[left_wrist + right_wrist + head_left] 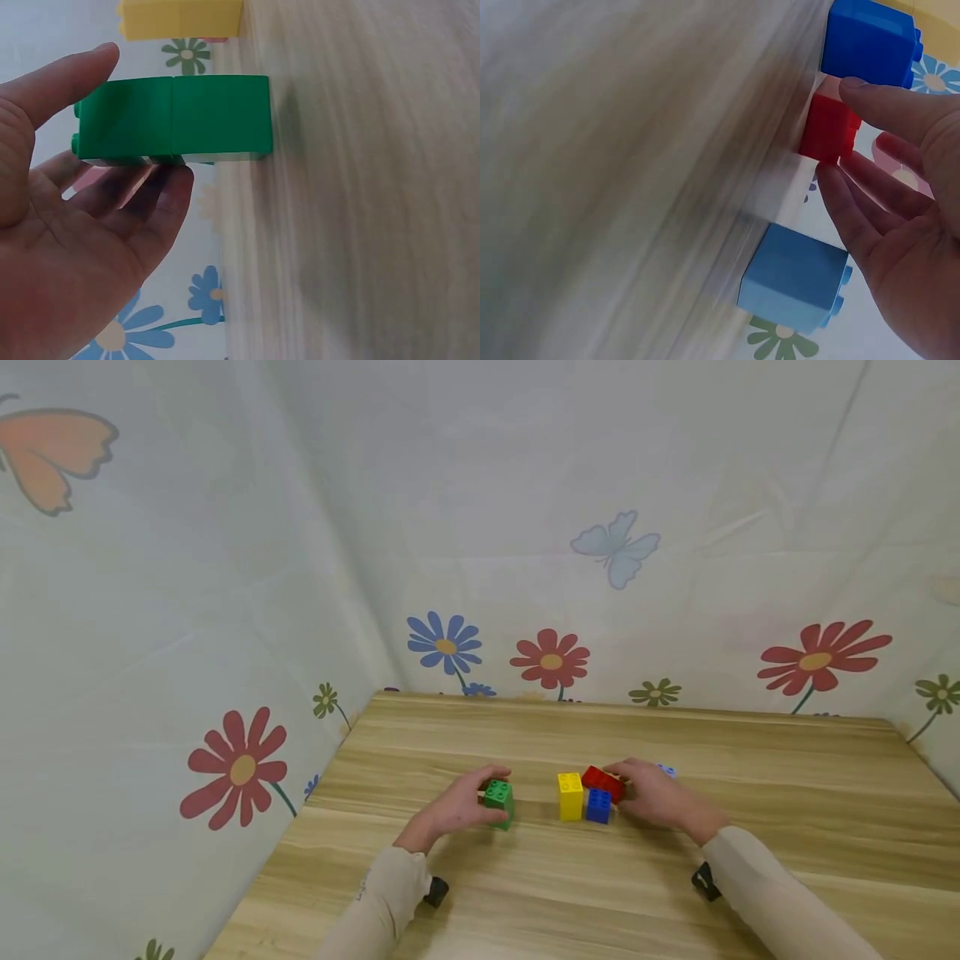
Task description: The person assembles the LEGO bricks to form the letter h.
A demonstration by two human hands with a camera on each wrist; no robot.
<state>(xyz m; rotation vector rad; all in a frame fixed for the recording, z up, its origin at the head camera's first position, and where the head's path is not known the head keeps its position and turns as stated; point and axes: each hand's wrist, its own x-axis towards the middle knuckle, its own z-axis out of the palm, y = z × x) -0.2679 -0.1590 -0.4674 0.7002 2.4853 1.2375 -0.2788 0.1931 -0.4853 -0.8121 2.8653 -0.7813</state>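
Note:
My left hand [453, 806] holds a green block [498, 792], its thumb on the near side and fingers on the far side. The left wrist view shows this green block [176, 116] as two stacked bricks standing on the table, the thumb tip extending past one edge. My right hand [660, 797] pinches a red brick [600, 780] between thumb and fingertips; the red brick [829, 124] lies at table level. A dark blue brick [598, 807] is just in front of the red one. To their left stands a tall yellow block [570, 802].
A light blue brick [667, 770] sits behind my right hand, mostly hidden in the head view. The wooden table [540, 893] ends against flower-patterned cloth walls [480, 527] at the back and left. Dark wrist devices [705, 882] hang below both sleeves.

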